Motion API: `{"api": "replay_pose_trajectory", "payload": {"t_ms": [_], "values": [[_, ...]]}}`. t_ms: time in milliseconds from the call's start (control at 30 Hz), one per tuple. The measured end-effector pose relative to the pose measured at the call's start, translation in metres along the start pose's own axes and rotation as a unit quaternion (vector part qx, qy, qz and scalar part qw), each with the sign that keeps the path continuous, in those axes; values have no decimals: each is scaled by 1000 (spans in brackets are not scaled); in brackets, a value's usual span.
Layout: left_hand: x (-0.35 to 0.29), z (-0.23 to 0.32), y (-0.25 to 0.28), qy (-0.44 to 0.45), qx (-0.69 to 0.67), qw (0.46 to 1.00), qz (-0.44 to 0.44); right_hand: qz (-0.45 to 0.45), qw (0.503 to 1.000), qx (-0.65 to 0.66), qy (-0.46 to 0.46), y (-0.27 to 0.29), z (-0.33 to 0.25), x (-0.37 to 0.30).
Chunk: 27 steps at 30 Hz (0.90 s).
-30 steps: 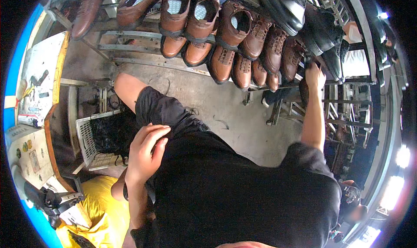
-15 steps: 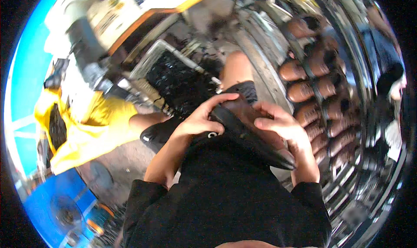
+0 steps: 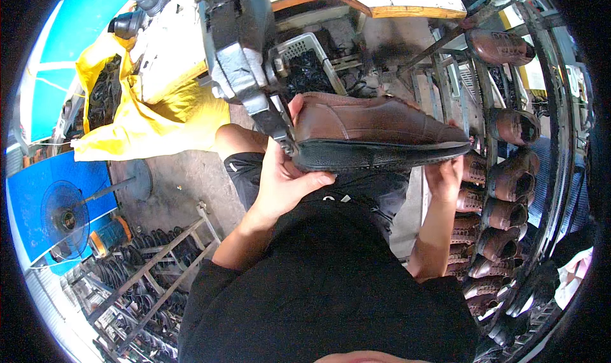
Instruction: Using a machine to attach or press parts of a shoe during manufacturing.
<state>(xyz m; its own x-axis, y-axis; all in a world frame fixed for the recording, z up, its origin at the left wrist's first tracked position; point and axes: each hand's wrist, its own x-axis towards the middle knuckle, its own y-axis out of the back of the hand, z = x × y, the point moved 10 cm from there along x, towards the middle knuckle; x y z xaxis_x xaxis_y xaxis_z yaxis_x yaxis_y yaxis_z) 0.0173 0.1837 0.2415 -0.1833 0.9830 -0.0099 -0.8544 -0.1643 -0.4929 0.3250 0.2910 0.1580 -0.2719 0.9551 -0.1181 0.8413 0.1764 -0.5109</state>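
A brown leather shoe (image 3: 369, 122) with a black sole lies lengthwise across my two hands, its heel to the left and its toe to the right. My left hand (image 3: 284, 186) is closed round the heel end, with the thumb along the sole's edge. At the toe end, my right hand (image 3: 445, 174) holds the shoe from below, and some of its fingers are hidden behind it. The dark metal head of a machine (image 3: 242, 61) reaches down to the heel. Its tip is right at the sole's edge; whether it touches I cannot tell.
Brown shoes (image 3: 509, 175) stand on a metal rack at the right. Beyond the machine is a pale crate (image 3: 307, 43) of black pieces. A yellow sack (image 3: 172, 124) lies at the left, near a fan (image 3: 63, 216) and another rack (image 3: 156, 280) of dark items.
The shoe has been lifted and turned level, its toe now pointing right and its heel beside the machine head. My right hand has shifted to the toe. The view has swung too.
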Motion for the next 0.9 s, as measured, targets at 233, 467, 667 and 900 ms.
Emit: {"api": "replay_pose_trajectory", "payload": {"t_ms": [233, 467, 667, 900], "values": [[7, 2, 11, -84, 34, 996, -3, -50, 974, -187, 118, -16, -71, 27], [-10, -14, 51, -85, -110, 990, 8, -117, 949, -278, 92, -90, -94, 52], [-28, 0, 94, -24, -70, 987, 140, -193, 931, -301, 79, -136, -57, 60], [-42, 45, 120, -64, 55, 980, 178, -225, 958, -180, -7, -161, 8, 56]]}}
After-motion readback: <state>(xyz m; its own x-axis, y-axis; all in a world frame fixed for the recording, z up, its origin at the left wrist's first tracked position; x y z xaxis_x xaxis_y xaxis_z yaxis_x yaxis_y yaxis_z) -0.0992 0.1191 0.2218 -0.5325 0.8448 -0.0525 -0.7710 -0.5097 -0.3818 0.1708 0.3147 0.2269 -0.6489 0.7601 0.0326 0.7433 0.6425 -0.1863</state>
